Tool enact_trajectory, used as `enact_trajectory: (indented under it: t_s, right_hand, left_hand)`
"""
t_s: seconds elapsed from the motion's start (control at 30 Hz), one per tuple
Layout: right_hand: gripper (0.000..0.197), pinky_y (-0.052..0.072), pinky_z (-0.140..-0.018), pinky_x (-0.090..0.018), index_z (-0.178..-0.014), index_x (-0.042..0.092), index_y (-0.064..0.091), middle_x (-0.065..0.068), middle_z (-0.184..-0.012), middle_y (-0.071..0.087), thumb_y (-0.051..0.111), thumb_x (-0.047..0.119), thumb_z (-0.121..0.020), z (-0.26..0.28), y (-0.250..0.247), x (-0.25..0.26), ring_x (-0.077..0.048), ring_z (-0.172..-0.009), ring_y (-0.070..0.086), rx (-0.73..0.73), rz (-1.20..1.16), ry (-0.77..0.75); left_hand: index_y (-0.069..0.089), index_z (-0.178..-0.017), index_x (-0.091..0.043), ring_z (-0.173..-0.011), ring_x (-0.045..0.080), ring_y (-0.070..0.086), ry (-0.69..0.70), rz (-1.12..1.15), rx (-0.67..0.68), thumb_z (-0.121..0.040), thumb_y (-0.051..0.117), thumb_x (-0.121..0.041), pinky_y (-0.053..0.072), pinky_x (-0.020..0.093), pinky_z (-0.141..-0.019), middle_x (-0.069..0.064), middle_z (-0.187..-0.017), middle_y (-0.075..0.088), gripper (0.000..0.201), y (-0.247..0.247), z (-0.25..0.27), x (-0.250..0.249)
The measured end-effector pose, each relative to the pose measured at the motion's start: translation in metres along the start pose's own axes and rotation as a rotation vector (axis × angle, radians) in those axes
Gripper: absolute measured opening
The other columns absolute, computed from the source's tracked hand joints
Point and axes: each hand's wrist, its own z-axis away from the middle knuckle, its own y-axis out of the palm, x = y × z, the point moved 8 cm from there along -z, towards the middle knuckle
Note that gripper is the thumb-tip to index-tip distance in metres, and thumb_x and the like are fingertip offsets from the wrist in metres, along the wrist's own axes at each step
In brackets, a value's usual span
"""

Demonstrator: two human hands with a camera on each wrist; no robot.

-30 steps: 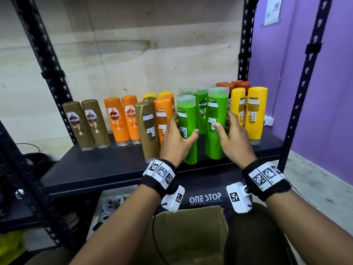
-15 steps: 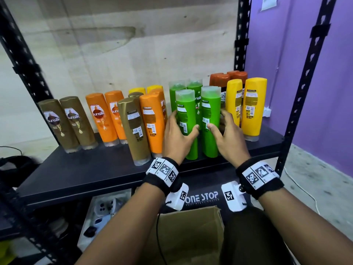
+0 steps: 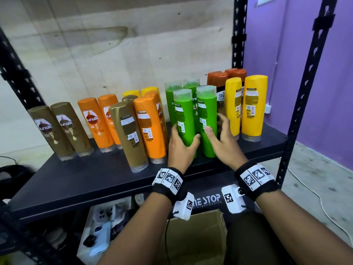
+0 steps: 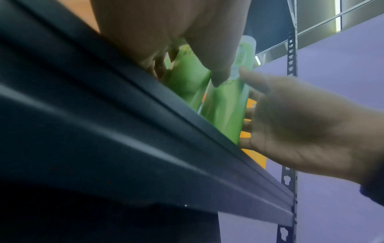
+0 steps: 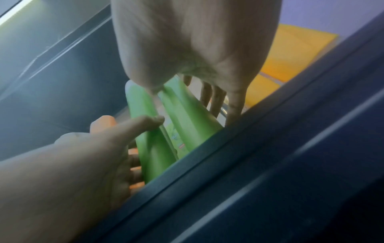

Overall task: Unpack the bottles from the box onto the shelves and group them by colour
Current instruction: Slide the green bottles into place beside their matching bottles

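2 front green bottles (image 3: 194,119) on black shelf (image 3: 80,180), upright, long axes vertical, clear caps up, back labels facing viewer; left hand (image 3: 179,144) wrapped around left one, right hand (image 3: 222,142) cupping right one, likely to press both back against 2 rear greens, between orange and yellow groups

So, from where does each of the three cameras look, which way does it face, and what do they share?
Head: on the head, faces forward and down at the shelf; shows both forearms, left hand, right hand.
Left wrist: below the shelf edge, faces up past its own palm; right hand opposite.
Right wrist: also below the edge, faces up; left hand opposite.
Shared: the two front green bottles, one in each hand.
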Motion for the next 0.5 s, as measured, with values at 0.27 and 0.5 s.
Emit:
enact_trajectory:
  t_s: [0.27,0.5]
  right_hand:
    - [0.091,0.015,-0.128,-0.042,-0.161,0.032,0.021,0.015,-0.167,0.021,0.030,0.086,-0.089,-0.007,0.018,-0.033,0.002,-0.152,0.019,0.092,-0.272,0.236]
    - [0.048,0.034,-0.102,-0.018,-0.126,0.054,0.041,0.043,-0.121,0.048,0.026,0.083,-0.090,-0.005,0.012,-0.025,0.024,-0.117,0.042,0.014,-0.170,0.172]
  left_hand:
    - [0.035,-0.147,-0.017,-0.118,0.019,0.058,-0.077,-0.003,0.053,-0.088,0.074,-0.041,0.042,0.022,-0.091,0.001,-0.135,0.058,0.075,0.009,0.006,0.021]
    - [0.034,-0.147,-0.018,-0.119,0.020,0.057,-0.036,-0.029,0.040,-0.089,0.072,-0.044,0.042,0.022,-0.090,0.003,-0.136,0.057,0.074,0.009,0.006,0.019]
